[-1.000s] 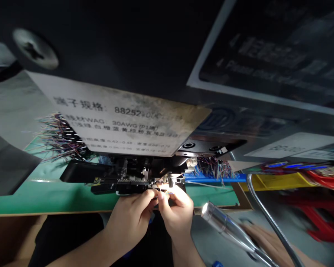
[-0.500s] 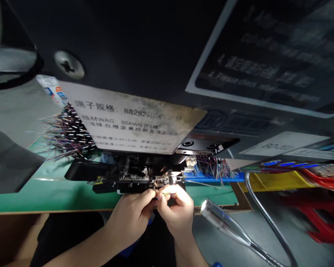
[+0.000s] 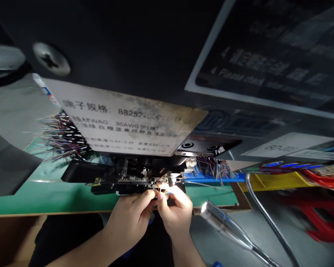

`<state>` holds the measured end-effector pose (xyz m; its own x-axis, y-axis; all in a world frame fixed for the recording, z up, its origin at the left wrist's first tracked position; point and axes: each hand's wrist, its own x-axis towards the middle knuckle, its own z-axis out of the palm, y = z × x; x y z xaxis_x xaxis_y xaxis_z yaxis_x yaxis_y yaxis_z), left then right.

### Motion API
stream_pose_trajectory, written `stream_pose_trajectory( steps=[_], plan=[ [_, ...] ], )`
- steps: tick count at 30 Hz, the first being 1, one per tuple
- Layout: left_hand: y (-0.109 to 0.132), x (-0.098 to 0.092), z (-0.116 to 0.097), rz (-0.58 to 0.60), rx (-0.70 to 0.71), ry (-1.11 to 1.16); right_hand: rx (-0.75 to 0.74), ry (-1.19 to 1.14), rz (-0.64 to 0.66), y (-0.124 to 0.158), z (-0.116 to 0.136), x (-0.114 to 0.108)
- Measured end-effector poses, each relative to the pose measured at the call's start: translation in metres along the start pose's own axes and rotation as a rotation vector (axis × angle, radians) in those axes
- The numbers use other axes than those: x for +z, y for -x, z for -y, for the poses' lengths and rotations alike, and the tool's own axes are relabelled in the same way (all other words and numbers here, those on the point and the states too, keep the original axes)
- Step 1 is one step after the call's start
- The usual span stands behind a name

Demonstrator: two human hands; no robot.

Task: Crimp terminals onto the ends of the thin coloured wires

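My left hand (image 3: pixel 132 213) and my right hand (image 3: pixel 176 211) meet fingertip to fingertip at the front of the terminal crimping machine (image 3: pixel 122 85). Both are closed in a pinch on thin coloured wires (image 3: pixel 167 192). An orange strand shows between the fingertips, and a few greenish ones fan out over the right fingers. Just beyond the hands lies the machine's metal crimping applicator (image 3: pixel 144 181), brightly lit on its right side. The wire ends are too small to make out, and I cannot tell whether they touch the applicator.
A bundle of many thin wires (image 3: pixel 62 137) lies at the left on the green mat (image 3: pixel 58 200). Another bundle (image 3: pixel 215 167) rests at the blue tray (image 3: pixel 203 178). A lit gooseneck lamp (image 3: pixel 225 224) stands close to my right hand. Yellow bin (image 3: pixel 278 181) and red stool (image 3: pixel 320 218) are at right.
The view has shifted slightly. My fingers have moved a little at the pinch, and the orange strand and the coloured wires show more clearly. Both hands stay at the applicator.
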<state>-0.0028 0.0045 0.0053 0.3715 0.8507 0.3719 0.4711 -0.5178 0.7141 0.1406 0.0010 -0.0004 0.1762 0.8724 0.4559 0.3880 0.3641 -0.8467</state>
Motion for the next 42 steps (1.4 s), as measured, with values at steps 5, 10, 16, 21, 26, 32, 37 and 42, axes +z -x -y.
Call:
stream_pose_trajectory(
  steps=[5,10,16,21,26,32,37,42],
  plan=[
    [0.002,0.002,0.002,-0.002,-0.016,-0.031,0.004,0.012,0.000,0.000,-0.001,0.001],
    [0.003,0.003,0.004,0.005,-0.034,-0.057,-0.052,-0.010,0.013,0.004,-0.006,-0.001],
    [0.011,0.004,0.005,0.088,0.022,0.027,0.093,-0.165,0.030,0.043,-0.023,-0.006],
    [0.028,0.018,0.000,0.210,-0.012,0.119,0.261,-0.182,0.171,0.083,-0.024,-0.018],
    [0.047,0.030,-0.007,0.404,-0.074,0.109,0.386,0.008,0.048,0.104,-0.033,-0.052],
    [0.066,0.024,-0.002,0.459,0.021,-0.053,0.418,0.160,-0.198,0.058,-0.058,-0.155],
    [0.076,0.017,-0.002,0.395,0.080,-0.111,0.406,0.345,-0.210,-0.053,-0.060,-0.213],
    [0.108,-0.016,-0.007,0.337,0.008,-0.117,0.414,0.460,-0.141,-0.120,-0.043,-0.195]
  ],
)
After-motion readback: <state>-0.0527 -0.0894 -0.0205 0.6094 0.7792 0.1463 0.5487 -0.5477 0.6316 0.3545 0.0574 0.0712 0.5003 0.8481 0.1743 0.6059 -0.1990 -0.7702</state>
